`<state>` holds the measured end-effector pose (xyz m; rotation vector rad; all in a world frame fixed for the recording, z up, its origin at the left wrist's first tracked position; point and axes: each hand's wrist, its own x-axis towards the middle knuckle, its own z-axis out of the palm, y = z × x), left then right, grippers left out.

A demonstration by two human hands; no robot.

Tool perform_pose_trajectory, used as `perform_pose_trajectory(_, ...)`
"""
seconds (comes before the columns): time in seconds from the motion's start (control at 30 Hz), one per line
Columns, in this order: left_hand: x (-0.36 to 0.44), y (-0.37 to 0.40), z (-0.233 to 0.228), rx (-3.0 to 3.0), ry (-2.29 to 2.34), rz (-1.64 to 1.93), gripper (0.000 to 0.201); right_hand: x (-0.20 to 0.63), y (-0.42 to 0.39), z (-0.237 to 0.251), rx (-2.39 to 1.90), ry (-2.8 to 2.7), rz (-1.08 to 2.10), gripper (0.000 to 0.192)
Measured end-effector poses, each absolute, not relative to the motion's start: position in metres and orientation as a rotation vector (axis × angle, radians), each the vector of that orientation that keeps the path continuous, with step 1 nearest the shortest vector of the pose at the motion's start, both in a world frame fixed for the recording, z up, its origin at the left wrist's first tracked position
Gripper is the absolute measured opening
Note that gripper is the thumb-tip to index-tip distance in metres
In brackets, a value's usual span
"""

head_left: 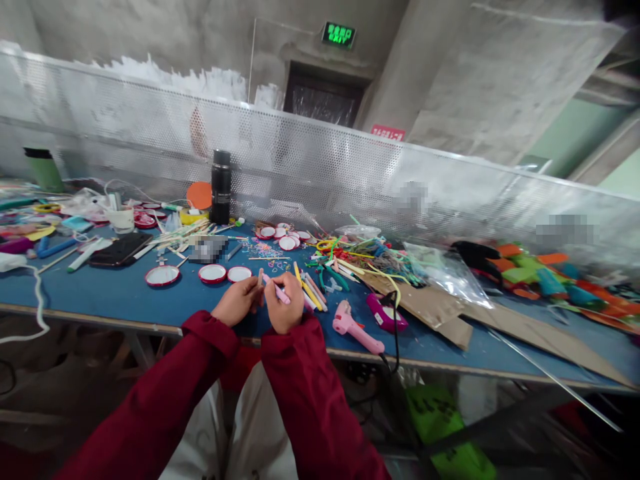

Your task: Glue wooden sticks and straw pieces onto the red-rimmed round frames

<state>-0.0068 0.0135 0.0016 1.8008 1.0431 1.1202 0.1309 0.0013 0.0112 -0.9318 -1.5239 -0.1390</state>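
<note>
Both forearms, in dark red sleeves (pixel 155 393), slant inward from below and bring the hands almost together above the table (pixel 200 303), just inside its near edge. The right hand (pixel 286 303) is closed on a pink marker (pixel 283 294), its back turned up, thumb lying along the barrel and fingers curled beneath. The marker slants across this grip, one end by the thumb tip, the other lower and to the right. The left hand (pixel 234 303) is bent at the wrist toward it, fingers drawn in and tips near the right thumb; a thin pale piece (pixel 261 275) shows at those tips, but I cannot tell whether they pinch it.

Just right of the grip lie more markers (pixel 311 291); farther right, a glue gun (pixel 356 327). Left of it are red-rimmed lids (pixel 212 273). Small colored bits (pixel 263 250) lie beyond the hands.
</note>
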Motion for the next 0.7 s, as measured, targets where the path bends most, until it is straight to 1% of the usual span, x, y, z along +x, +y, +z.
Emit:
perform_pose_trajectory(0.3, -0.0061, 0.0118, 0.0026, 1.803, 1.023, 1.107, 0.030, 0.1299, 0.0001, 0.0126, -0.924, -1.552, -0.100, 0.017)
perform_pose_trajectory(0.7, -0.0057, 0.0114, 0.0027, 1.792, 1.038, 1.093, 0.029, 0.1294, 0.0011, 0.0139, -0.917, -1.524, -0.149, 0.017)
